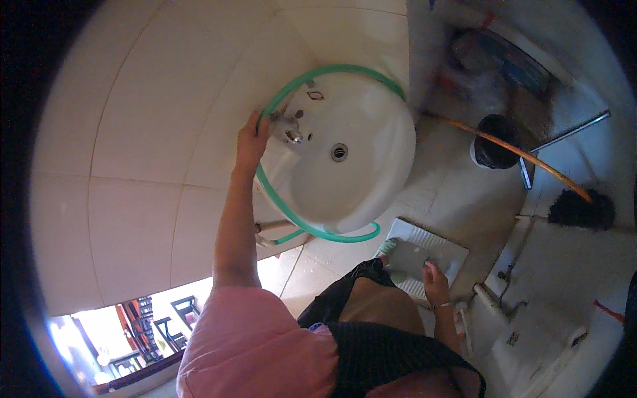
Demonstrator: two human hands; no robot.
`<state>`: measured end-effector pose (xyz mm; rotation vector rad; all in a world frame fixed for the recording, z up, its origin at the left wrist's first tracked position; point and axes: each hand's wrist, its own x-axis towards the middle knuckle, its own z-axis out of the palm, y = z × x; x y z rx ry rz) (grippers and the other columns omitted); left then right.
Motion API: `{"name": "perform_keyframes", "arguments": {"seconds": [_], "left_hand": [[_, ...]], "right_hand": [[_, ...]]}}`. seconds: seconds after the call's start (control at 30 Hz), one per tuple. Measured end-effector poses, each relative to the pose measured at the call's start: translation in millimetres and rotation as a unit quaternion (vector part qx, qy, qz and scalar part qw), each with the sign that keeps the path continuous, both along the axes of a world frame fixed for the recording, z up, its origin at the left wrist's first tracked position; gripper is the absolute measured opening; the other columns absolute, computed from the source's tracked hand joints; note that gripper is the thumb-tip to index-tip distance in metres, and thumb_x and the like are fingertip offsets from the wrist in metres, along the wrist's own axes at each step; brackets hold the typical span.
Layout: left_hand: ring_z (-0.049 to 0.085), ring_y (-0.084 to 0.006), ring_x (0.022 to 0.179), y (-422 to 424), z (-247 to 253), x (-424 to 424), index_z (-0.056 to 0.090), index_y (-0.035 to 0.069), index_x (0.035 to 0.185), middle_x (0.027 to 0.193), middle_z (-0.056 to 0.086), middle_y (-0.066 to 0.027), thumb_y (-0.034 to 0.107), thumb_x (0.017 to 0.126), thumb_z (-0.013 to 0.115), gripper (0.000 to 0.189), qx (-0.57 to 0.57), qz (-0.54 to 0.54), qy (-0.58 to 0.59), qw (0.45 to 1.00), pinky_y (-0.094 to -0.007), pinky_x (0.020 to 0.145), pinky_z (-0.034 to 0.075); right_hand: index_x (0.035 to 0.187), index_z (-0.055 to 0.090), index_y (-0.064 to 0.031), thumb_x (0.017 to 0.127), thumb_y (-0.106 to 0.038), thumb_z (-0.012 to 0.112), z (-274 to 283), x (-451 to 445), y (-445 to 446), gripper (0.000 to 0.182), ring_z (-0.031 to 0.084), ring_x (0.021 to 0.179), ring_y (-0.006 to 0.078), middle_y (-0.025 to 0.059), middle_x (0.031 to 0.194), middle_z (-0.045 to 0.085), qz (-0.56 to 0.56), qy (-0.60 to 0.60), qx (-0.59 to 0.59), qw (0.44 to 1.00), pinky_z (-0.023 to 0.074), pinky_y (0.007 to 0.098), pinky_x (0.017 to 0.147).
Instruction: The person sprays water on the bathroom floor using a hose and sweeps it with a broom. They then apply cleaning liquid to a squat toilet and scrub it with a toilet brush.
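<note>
My left hand grips a green hose at the wall side of a white washbasin, beside its metal faucet. The hose loops around the basin's rim, and a lower length of it ends near a pipe fitting under the basin. A round metal drain shows in the bowl. My right hand hangs low over a white squat toilet, its fingers bent; whether it holds something cannot be made out.
To the right stand a black-lined bin and an orange-brown stick with a dark brush-like head. Tiled wall rises at the left. White pipes run at the lower right. A doorway with furniture beyond shows at the lower left.
</note>
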<state>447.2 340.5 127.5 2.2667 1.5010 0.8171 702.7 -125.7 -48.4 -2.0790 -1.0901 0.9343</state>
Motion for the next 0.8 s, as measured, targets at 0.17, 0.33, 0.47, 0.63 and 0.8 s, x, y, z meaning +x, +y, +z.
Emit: {"name": "perform_keyframes", "arguments": {"seconds": [0.17,0.33,0.47,0.63,0.8], "left_hand": [[0.052,-0.0171,0.063,5,26,10,0.054,0.006,0.107,0.072,0.058,-0.0133,0.028,0.086,0.052,0.031,-0.085,-0.026,0.007,0.996,-0.0307,0.059,0.042],[0.055,-0.0174,0.066,-21,30,30,0.055,0.005,0.105,0.075,0.060,-0.0119,0.027,0.083,0.056,0.031,-0.093,-0.100,-0.017,0.990,-0.0314,0.061,0.044],[0.059,-0.0234,0.070,-40,11,54,0.053,0.007,0.105,0.078,0.060,-0.0142,0.018,0.078,0.060,0.030,-0.029,-0.184,-0.029,0.982,-0.0346,0.061,0.045],[0.057,-0.0168,0.070,-57,13,55,0.050,0.009,0.109,0.081,0.060,-0.0078,0.010,0.075,0.062,0.035,-0.163,-0.048,-0.026,0.985,-0.0283,0.067,0.045],[0.058,-0.0189,0.066,-112,-67,-1,0.045,0.007,0.108,0.075,0.057,-0.0084,0.014,0.077,0.060,0.035,-0.341,0.005,-0.165,0.925,-0.0312,0.061,0.046]], "right_hand": [[0.123,0.037,-0.0026,0.080,-0.008,0.053,-1,33,57,0.046,0.044,0.109,0.0342,0.0188,0.117,0.047,0.024,-0.049,0.055,0.997,0.0370,0.0396,0.091],[0.131,0.026,-0.0031,0.074,-0.004,0.058,117,70,252,0.066,0.030,0.122,0.0362,0.0213,0.131,0.031,0.055,-0.174,0.170,0.968,0.0279,0.0403,0.100],[0.123,0.036,-0.0064,0.069,-0.007,0.063,166,50,356,0.060,0.042,0.111,0.0346,0.0175,0.118,0.044,0.128,-0.314,0.355,0.871,0.0366,0.0409,0.091],[0.095,0.050,-0.0076,0.069,-0.010,0.063,141,44,414,0.029,0.055,0.081,0.0317,0.0124,0.088,0.057,0.214,-0.192,0.311,0.906,0.0443,0.0389,0.069],[0.089,0.050,-0.0086,0.072,-0.011,0.061,161,38,441,0.021,0.056,0.074,0.0314,0.0101,0.081,0.057,0.126,-0.151,0.365,0.910,0.0445,0.0393,0.066]]}}
